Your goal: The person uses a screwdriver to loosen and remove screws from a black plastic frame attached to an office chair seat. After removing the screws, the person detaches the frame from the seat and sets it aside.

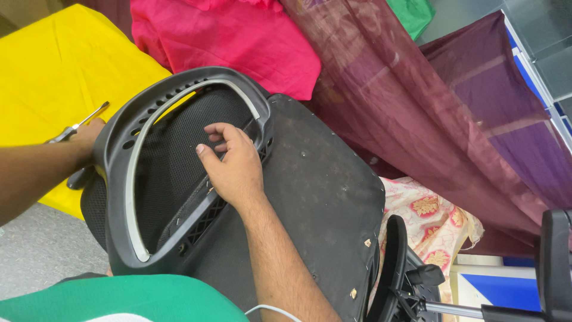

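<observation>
A black office-chair backrest frame [128, 128] with dark mesh lies tilted against the underside of a black chair seat [322, 191]. My right hand [232, 161] rests on the mesh inside the frame, fingers curled at the frame's inner edge near a light grey rim strip [134, 179]. My left hand [89, 134] sits behind the frame's left side, closed around a screwdriver [80, 124] whose metal shaft points up and to the right over yellow cloth.
Yellow cloth [53, 71] covers the surface at left. Pink cloth [238, 42] and sheer maroon fabric [453, 107] hang behind. A floral cloth [435, 220], a black armrest [393, 268] and chair parts lie at lower right. Grey floor [42, 250] shows lower left.
</observation>
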